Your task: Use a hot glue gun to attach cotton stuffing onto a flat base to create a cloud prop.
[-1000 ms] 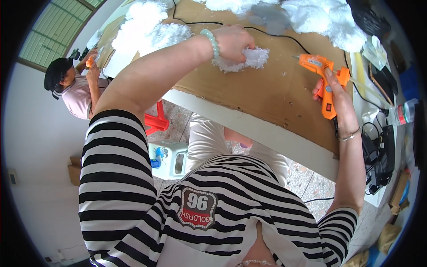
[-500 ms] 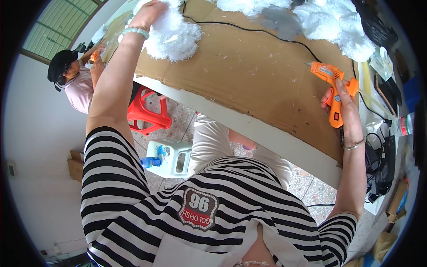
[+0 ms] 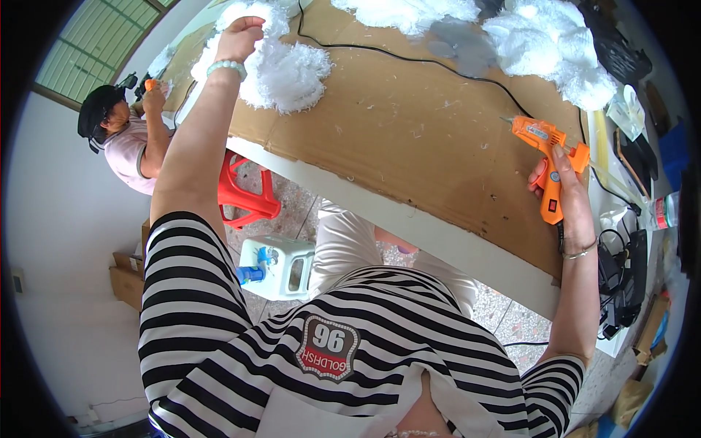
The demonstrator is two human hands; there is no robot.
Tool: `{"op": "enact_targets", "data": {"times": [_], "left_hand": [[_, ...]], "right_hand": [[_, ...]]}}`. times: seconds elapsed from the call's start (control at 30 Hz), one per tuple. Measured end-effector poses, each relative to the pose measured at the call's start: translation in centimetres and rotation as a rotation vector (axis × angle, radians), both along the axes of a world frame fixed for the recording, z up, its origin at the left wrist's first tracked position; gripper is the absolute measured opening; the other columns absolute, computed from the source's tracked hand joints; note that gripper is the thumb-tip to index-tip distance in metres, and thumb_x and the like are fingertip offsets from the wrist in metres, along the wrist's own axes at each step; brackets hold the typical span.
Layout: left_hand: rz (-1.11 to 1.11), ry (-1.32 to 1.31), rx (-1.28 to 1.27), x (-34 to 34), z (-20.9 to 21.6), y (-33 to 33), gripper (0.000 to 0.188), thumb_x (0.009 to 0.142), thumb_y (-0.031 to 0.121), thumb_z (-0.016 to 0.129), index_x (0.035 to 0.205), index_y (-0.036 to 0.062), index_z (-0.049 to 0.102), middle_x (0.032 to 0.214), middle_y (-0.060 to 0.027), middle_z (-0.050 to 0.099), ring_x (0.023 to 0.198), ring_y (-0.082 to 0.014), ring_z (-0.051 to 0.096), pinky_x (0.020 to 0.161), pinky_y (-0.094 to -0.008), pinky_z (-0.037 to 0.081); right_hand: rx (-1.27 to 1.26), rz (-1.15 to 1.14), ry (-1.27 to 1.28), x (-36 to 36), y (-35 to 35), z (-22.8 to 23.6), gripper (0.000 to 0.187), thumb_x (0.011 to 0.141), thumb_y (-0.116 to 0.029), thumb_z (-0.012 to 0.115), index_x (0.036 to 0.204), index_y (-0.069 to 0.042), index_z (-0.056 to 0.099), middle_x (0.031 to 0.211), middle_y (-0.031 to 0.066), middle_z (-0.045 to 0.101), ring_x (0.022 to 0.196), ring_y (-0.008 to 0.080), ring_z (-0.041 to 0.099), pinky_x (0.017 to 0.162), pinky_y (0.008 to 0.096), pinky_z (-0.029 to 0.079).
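My right hand (image 3: 566, 179) is wrapped around the grip of an orange hot glue gun (image 3: 539, 131), held over the right part of the cardboard with its nozzle toward the left. At the far left, my left hand (image 3: 239, 39) is over a white fluffy pile (image 3: 290, 77) that looks like stuffing or shaggy fabric. Its fingers are curled together just above the fluff; whatever is between them, if anything, is too small to make out.
Brown cardboard (image 3: 409, 131) covers the table. A black cable (image 3: 409, 55) crosses it. More white fluff (image 3: 544, 47) lies at the far right. Below stand a red stool (image 3: 252, 193) and a pale jug (image 3: 281, 266). Another person (image 3: 128, 146) works at the left.
My left hand has come a little nearer and now shows its curled fingers above the fluff. The glue gun has hardly moved. The person at the left has raised a hand.
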State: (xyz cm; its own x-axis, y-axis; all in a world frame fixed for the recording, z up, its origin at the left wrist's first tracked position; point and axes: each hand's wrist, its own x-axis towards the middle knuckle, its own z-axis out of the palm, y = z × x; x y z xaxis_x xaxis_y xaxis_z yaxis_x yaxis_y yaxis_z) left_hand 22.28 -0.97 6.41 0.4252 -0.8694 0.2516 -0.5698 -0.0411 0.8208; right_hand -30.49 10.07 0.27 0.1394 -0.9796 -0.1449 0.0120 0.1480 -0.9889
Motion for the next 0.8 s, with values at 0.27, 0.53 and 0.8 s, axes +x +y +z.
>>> {"op": "enact_targets", "data": {"times": [0.27, 0.53, 0.8], "left_hand": [[-0.065, -0.207, 0.059, -0.5, -2.0, -0.2, 0.021, 0.072, 0.020, 0.060, 0.082, 0.0051, 0.069, 0.076, -0.0042, 0.066, 0.075, -0.0148, 0.058, 0.072, -0.0288, 0.045], [-0.101, 0.044, -0.188, -5.4, 2.2, 1.1, 0.017, 0.076, 0.021, 0.045, 0.072, 0.0089, 0.057, 0.074, -0.0033, 0.061, 0.076, -0.0152, 0.055, 0.073, -0.0314, 0.039], [-0.496, 0.068, -0.233, -16.8, -2.0, 5.3, 0.023, 0.080, 0.020, 0.040, 0.064, 0.0058, 0.049, 0.064, -0.0027, 0.049, 0.064, -0.0136, 0.046, 0.064, -0.0269, 0.038]], "right_hand": [[-0.032, -0.010, 0.064, 0.3, 0.2, 0.2, 0.043, 0.088, -0.050, 0.051, 0.081, -0.007, 0.058, 0.067, 0.0038, 0.058, 0.062, 0.0124, 0.057, 0.059, 0.0246, 0.044], [-0.029, -0.020, 0.092, -0.1, 0.5, 0.3, 0.043, 0.090, -0.049, 0.048, 0.078, -0.009, 0.057, 0.067, 0.0028, 0.058, 0.061, 0.0111, 0.057, 0.057, 0.0225, 0.042], [-0.029, 0.004, 0.099, 0.1, 0.5, 0.5, 0.043, 0.090, -0.049, 0.047, 0.077, -0.009, 0.057, 0.067, 0.0029, 0.058, 0.061, 0.0113, 0.056, 0.057, 0.0226, 0.042]]}}
